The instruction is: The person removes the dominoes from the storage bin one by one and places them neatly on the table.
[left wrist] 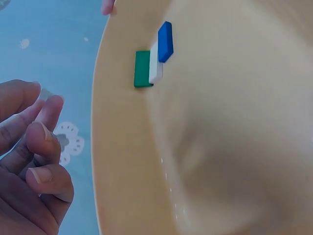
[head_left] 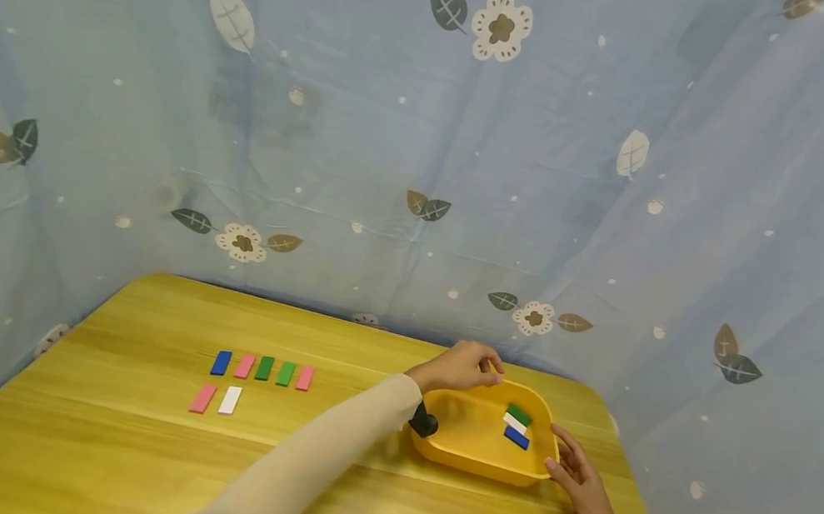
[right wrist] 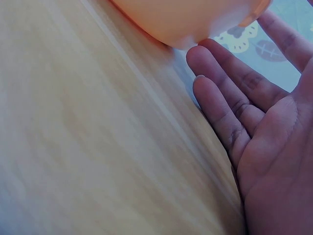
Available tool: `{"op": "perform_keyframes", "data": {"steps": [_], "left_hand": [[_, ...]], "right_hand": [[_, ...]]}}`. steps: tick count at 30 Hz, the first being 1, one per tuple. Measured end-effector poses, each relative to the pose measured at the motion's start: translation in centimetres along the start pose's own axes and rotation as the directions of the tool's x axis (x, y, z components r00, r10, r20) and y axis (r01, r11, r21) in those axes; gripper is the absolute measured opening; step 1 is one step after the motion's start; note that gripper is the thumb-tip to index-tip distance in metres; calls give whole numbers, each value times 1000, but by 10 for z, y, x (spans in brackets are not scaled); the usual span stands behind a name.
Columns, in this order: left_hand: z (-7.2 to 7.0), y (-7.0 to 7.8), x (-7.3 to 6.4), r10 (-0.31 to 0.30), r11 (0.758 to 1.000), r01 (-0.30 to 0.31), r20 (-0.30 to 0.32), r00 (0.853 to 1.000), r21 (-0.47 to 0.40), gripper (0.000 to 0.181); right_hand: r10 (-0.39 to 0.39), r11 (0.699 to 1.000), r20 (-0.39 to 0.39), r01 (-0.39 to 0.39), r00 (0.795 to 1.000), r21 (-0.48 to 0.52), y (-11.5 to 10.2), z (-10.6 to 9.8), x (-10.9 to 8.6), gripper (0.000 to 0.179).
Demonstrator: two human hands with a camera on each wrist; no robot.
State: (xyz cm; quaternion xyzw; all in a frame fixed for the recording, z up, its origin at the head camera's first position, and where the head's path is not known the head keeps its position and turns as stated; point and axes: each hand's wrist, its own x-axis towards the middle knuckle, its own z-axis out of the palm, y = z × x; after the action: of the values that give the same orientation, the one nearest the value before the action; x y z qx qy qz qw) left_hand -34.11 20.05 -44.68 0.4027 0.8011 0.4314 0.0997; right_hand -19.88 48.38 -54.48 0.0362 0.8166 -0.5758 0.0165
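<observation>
A yellow plastic basin point(head_left: 466, 461) sits at the right of the table. My left hand point(head_left: 462, 366) is over its far left rim with loosely bent fingers, nothing between them; the left wrist view shows these fingers point(left wrist: 51, 181) beside the rim, apart from it. At the right end, my right hand point(head_left: 584, 484) holds the basin's rim, thumb and forefinger at the edge. Its other fingers point(right wrist: 215, 98) lie along the outside, low by the table. Inside the basin lie a green tile point(head_left: 519, 415), a white tile point(head_left: 514, 424) and a blue tile point(head_left: 516, 438), close together.
On the left of the wood-patterned table point(head_left: 136, 446) several tiles lie in two rows: a blue tile point(head_left: 221, 363), pink and green ones behind, a pink tile point(head_left: 203, 398) and a white tile point(head_left: 229, 400) in front. A flowered blue curtain point(head_left: 364, 135) hangs behind.
</observation>
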Motion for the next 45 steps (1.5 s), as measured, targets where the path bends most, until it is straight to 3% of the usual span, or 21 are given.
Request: {"op": "perform_keyframes", "data": {"steps": [8,15,27,36,45], "left_hand": [[16,6,11,24,999,-26,42,999,29,27],[21,4,20,53,998,-53,25,998,39,26],[34,-4,27,26,999,-28,53,998,27,20],[42,-9,33,46,999,-48,67,997,24,23],[45,-15,40,72,992,-88,168,983,88,17]], "right_hand": [[11,999,-11,-10,1000,31,1,3,-1,55],[21,999,-27,-20,999,27,0,2,2,54],[39,998,-31,-37,999,46,0,1,3,55],[-10,998,-8,11,1000,63,-1,0,3,54],[-22,997,-9,22,1000,69,-1,-1,2,54]]}}
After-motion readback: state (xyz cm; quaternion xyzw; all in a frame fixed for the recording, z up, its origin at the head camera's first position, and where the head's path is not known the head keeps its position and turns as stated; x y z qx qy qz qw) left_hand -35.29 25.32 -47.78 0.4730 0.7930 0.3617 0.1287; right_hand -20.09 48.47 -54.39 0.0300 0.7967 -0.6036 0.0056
